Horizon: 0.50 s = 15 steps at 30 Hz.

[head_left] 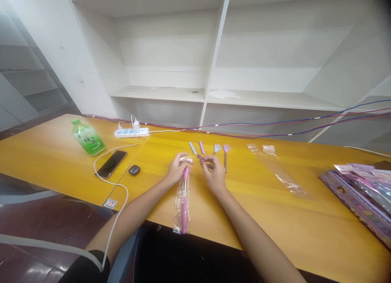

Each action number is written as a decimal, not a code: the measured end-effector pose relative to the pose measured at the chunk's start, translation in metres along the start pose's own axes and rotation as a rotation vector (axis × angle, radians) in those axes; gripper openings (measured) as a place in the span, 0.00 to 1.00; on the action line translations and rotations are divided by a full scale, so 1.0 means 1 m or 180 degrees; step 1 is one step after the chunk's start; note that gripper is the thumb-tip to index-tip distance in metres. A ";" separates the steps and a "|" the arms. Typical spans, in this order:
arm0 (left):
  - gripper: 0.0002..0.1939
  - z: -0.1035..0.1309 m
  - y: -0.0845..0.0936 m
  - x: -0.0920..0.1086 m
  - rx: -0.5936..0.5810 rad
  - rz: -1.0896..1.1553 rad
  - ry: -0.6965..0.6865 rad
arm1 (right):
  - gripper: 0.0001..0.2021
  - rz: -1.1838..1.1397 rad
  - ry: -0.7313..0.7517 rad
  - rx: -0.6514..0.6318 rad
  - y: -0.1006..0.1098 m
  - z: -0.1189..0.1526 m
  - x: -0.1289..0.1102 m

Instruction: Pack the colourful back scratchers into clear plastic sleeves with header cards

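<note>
My left hand (175, 169) is closed on the top end of a clear plastic bag (177, 211). Inside the bag lies a pink back scratcher (184, 207), claw end toward the hand, handle end at the table's near edge. My right hand (215, 176) pinches a small brownish flat piece (199, 156) just right of the bag's top; its exact kind is unclear. Beyond the hands lie a blue handle (192, 148) and a purple handle (201, 147). Beside them are a blue claw head (217, 148) and a pinkish-purple claw head (226, 147) on dark rods.
Flat clear bags (275, 160) lie to the right, near a patterned box (351, 201) of packaged items. On the left are a green tea bottle (88, 138), a phone (111, 164), a small black device (134, 169) and a power strip (131, 132). A white cable (126, 193) crosses my left arm.
</note>
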<state>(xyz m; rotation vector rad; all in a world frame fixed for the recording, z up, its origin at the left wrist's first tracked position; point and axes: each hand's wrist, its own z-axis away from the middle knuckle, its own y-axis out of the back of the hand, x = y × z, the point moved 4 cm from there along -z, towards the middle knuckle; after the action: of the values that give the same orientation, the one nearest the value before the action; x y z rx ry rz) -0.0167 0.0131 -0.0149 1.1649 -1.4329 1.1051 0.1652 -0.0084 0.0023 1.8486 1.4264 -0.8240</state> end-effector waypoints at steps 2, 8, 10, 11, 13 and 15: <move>0.28 -0.001 -0.001 -0.005 -0.0082 0.0107 0.0071 | 0.04 0.0364 0.0661 -0.0231 0.001 0.000 -0.012; 0.38 -0.001 -0.005 -0.004 -0.0212 0.0640 0.0114 | 0.07 0.1050 0.1644 -0.1032 -0.012 0.005 -0.019; 0.38 -0.001 -0.005 -0.002 -0.0094 0.0811 0.0230 | 0.08 0.1173 0.1736 -0.1055 -0.013 0.005 -0.018; 0.37 -0.001 -0.004 -0.002 -0.0031 0.0896 0.0301 | 0.08 0.1208 0.1774 -0.1081 -0.012 0.005 -0.017; 0.36 0.000 -0.004 0.000 0.0041 0.1039 0.0436 | 0.08 0.1279 0.1847 -0.1129 -0.011 0.005 -0.017; 0.34 0.001 -0.005 0.003 0.0044 0.1132 0.0538 | 0.09 0.1425 0.1903 -0.1127 -0.009 0.005 -0.016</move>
<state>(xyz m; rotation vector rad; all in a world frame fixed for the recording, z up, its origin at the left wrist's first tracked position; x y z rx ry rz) -0.0124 0.0109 -0.0120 0.8201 -1.5354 1.4239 0.1524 -0.0194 0.0110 2.0911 1.2920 0.2133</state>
